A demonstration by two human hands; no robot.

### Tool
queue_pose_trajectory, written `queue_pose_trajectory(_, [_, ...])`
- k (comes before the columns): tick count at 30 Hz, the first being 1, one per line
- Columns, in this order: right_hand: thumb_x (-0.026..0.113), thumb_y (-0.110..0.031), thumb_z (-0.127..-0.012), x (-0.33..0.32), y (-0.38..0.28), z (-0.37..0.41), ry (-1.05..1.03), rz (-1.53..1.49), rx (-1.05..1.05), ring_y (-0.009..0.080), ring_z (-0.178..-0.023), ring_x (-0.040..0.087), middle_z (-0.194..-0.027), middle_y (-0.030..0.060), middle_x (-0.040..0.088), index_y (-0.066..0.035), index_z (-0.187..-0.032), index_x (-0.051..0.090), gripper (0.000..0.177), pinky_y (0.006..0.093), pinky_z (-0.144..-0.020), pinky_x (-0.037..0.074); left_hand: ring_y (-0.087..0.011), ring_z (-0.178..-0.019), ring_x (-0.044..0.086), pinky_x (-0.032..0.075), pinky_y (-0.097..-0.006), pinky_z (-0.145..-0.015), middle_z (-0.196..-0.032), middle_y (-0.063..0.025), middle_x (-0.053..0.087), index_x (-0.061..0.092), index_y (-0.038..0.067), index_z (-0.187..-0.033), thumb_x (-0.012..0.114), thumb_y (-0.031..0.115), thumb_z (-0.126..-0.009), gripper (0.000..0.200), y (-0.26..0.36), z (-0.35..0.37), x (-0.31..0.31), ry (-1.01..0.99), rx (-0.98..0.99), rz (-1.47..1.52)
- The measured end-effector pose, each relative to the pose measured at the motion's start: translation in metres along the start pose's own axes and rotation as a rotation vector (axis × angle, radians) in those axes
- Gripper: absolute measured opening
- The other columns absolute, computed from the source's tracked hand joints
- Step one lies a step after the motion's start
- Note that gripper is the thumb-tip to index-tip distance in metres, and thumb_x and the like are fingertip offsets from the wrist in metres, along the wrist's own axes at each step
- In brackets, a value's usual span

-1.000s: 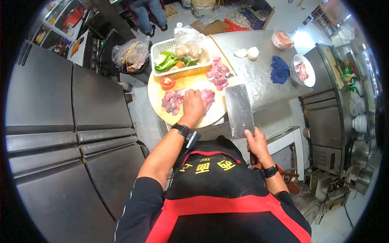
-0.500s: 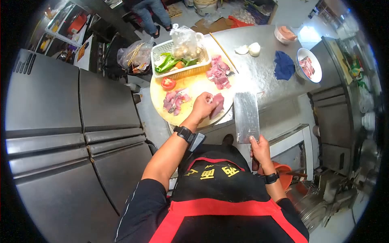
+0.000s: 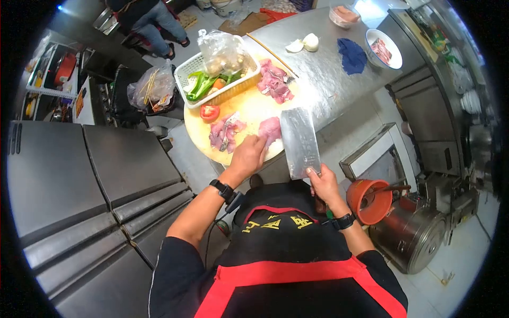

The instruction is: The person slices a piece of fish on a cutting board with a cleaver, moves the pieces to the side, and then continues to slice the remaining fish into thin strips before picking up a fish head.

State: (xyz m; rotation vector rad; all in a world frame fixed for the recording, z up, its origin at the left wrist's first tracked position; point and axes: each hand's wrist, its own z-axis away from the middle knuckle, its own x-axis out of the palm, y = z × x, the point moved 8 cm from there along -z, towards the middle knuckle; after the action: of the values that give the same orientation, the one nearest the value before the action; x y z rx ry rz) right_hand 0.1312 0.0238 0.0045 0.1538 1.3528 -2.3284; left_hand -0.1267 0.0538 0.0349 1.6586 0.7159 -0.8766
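Note:
My right hand (image 3: 322, 185) is wrapped round the handle of a wide cleaver (image 3: 300, 143), its blade beside the right edge of the round yellow cutting board (image 3: 199, 139). My left hand (image 3: 250, 153) is closed, its fingertips at the near edge of a pink piece of meat (image 3: 270, 130) on the board. Sliced meat lies in two piles, one on the left (image 3: 225, 132) and one further back (image 3: 275, 82). A cut tomato (image 3: 210, 113) is beside the white basket (image 3: 183, 79) of green peppers and a plastic bag.
On the metal table (image 3: 323, 100) are a peeled onion (image 3: 310, 42), a blue cloth (image 3: 352, 56), a white bowl (image 3: 395, 59) of meat and a clear container (image 3: 344, 16). An orange bucket (image 3: 366, 204) stands at the right. Another person's legs (image 3: 156, 29) show at the top left.
The view has turned, shifting the board and table left. The meat piece lies flatter, with my left hand at its near edge. The cleaver is now closer to the meat piece.

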Motion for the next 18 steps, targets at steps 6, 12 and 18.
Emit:
queue_pose_trajectory(6, [0.063,-0.021,-0.102,0.044,0.013,0.016,-0.021,-0.21,0.071,0.0122,-0.044,0.052,-0.061,0.0023,0.054,0.0,-0.101,0.056,0.023,0.0307,-0.04,0.043,-0.0354,-0.095,0.065,0.054,-0.0429,-0.078,-0.102,-0.0181,0.066,0.067,0.004,-0.119,0.066,0.009,-0.09,0.03,-0.016,0.019,0.0,-0.01,0.025,0.232])
queue_pose_trajectory(12, [0.065,-0.025,-0.1,0.058,0.022,0.023,0.049,-0.124,0.044,0.0163,-0.044,0.06,-0.06,0.0096,0.063,0.003,-0.1,0.057,0.028,0.0332,-0.042,0.047,-0.0392,-0.141,0.044,0.036,-0.0471,-0.117,-0.149,-0.0225,0.049,0.05,-0.003,-0.143,0.062,0.018,-0.094,0.055,-0.012,-0.01,0.003,-0.108,0.38,-0.039])
queue_pose_trajectory(18, [0.065,-0.028,-0.1,0.053,0.026,0.025,0.066,-0.047,0.046,0.0187,-0.044,0.061,-0.059,0.011,0.063,0.003,-0.098,0.057,0.032,0.0348,-0.044,0.048,-0.0323,-0.153,0.027,0.02,-0.0456,-0.126,-0.162,-0.0189,0.034,0.037,0.0,-0.154,0.057,0.025,-0.097,0.065,-0.02,-0.007,0.026,-0.283,0.334,-0.121])
